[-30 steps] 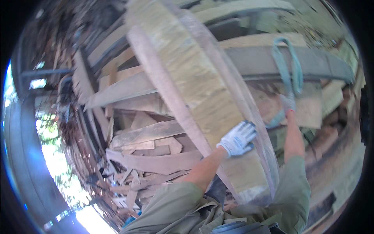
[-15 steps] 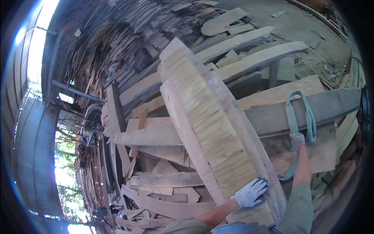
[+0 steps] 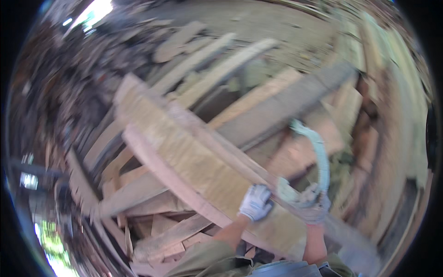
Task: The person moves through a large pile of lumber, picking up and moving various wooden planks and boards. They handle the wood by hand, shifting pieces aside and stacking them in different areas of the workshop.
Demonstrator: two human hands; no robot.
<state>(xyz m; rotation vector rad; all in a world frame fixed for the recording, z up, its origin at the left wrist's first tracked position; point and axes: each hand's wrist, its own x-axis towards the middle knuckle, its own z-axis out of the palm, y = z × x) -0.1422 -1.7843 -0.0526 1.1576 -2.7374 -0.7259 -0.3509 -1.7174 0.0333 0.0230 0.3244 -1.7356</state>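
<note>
Right hand [image 3: 314,207] has swung its strap [image 3: 320,157] in beside left hand [image 3: 255,202]; both now clasp the slab [image 3: 184,152], fingers curled.

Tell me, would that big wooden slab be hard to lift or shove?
Probably heavy: the slab is long and thick, and both gloved hands, left hand and right hand, are at it. Likely stiff, being solid wood. Its rough sawn face should grip rather than slip.

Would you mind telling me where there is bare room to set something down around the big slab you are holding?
The sandy ground at the top, beyond the long planks, looks bare. The slab's broad face above the left hand is free too. It is crowded left and below with piled offcuts, and beside the right hand, which grips a pale strap.
</note>
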